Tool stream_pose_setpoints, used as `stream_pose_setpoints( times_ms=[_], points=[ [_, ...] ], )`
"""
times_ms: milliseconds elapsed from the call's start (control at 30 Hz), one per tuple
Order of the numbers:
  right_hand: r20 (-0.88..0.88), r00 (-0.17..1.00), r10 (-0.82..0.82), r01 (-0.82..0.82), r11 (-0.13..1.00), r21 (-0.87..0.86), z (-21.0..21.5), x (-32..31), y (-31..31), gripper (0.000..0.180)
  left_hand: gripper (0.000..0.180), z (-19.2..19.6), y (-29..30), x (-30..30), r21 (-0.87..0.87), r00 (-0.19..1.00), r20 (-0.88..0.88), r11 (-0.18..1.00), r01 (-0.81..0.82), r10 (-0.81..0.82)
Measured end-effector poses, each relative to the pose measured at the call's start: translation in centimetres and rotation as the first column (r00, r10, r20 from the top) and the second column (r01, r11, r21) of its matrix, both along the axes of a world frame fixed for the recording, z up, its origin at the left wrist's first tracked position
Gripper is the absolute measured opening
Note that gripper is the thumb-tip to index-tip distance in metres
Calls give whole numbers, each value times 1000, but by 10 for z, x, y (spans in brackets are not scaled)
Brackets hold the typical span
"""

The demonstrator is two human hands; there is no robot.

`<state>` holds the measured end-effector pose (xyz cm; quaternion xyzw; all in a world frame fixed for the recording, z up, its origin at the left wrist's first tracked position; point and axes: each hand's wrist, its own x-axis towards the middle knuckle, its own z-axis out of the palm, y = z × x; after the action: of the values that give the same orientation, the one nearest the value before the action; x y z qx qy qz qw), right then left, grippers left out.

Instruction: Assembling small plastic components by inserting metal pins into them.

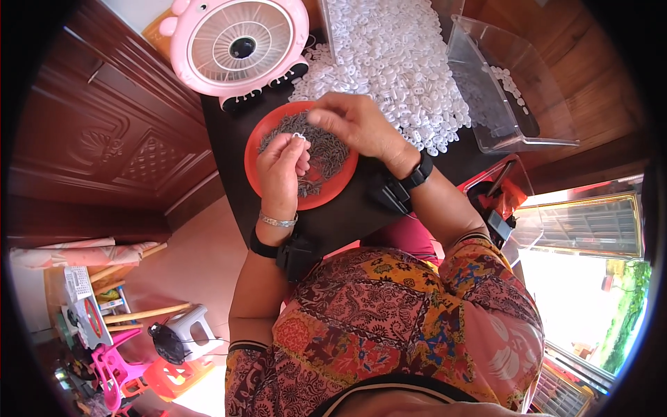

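Basin, round and orange-red, sits before you on the black tabletop, with a bed of small grey screw-like pieces spread across its bottom. Your left hand is above it, thumb and forefinger pinched together on a small white plastic piece, which stands out past the fingertips; the other fingers are curled into the palm. Your right hand hovers over the basin's far right side, palm downward, thumb and bent fingers pointing toward the left hand, a little apart from the white piece. Its fingertips are blurred, so I cannot tell whether anything is gripped between them. A black watch circles your right wrist, and a silvery bracelet your left.

Just beyond the right hand spreads a large heap of white oval plastic pieces, many of them with holes. To the right of the heap stands a clear plastic bin, with a few white pieces inside. A pink animal-shaped fan stands beyond the basin, toward your left, near the heap's edge.
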<state>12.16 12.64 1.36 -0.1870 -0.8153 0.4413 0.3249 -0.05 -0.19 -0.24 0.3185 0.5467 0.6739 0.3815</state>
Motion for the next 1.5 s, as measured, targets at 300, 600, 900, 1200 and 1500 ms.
stream_pose_setpoints(
  times_ms=[300,600,900,1200,1500],
  points=[
    [216,792,-571,303,675,672,-30,22,61,13,17,5,2,-5,42,991,128,999,19,-24],
    [213,721,-659,304,577,758,-28,13,57,11,18,8,-1,-6,38,990,134,999,33,-38],
    [76,997,4,-2,1000,-18,-7,-7,0,14,19,1,3,-8,163,968,219,983,86,-121],
    [-204,934,293,-355,826,-438,-24,-12,0,10,19,-1,5,-10,207,957,263,976,65,-120],
    [-283,897,340,-439,603,-666,-24,-10,5,12,20,-5,4,-19,265,933,256,946,185,-254]
  ],
)
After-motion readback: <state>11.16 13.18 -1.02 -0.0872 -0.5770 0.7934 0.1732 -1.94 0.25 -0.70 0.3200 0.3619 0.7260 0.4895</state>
